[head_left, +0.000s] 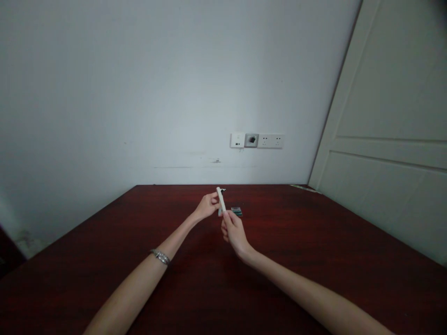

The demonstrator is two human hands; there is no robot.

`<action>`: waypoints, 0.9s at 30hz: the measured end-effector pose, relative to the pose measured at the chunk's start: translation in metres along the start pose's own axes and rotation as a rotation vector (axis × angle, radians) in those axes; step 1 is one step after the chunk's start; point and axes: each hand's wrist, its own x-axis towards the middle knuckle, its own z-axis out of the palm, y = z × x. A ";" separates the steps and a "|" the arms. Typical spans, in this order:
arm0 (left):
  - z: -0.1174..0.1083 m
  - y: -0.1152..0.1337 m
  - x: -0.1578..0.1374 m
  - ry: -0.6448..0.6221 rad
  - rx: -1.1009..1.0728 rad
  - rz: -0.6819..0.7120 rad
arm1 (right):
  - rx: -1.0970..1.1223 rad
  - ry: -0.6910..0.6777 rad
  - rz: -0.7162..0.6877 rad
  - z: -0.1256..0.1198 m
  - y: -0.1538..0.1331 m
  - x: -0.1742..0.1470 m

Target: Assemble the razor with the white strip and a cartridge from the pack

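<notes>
A slim white stick-like thing (221,200) is held tilted above the table, its upper end leaning a little left. Its lower end is pinched between the thumb and fingers of my right hand (234,230). My left hand (207,205) comes from the left, with bent fingers closed at the stick's upper part. By the top end shows a small dark, shiny bit (223,190), too small to name. A pale greyish piece, partly hidden, is behind the stick between my hands. Just beyond my right hand, a small flat dark-and-teal packet (236,211) lies on the table.
The dark red wooden table (157,298) reaches back to a pale wall. Wall sockets (270,141) and a switch plate are above its far edge. A white panelled door (391,116) stands at right. A thin flat strip (304,188) lies at the far right edge.
</notes>
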 end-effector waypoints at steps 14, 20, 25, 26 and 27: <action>0.000 0.003 -0.002 0.008 0.038 -0.016 | 0.014 0.017 -0.019 -0.004 0.003 0.004; -0.002 -0.001 -0.002 -0.021 0.051 0.005 | -0.006 -0.008 0.017 -0.006 0.001 0.005; -0.002 -0.003 -0.001 -0.019 0.031 0.008 | -0.003 0.027 -0.018 -0.008 0.001 0.008; -0.002 -0.003 -0.001 -0.020 0.022 0.009 | -0.015 0.022 -0.013 -0.008 0.002 0.007; -0.002 -0.003 0.000 -0.016 0.011 0.005 | -0.034 0.004 -0.001 -0.009 0.004 0.006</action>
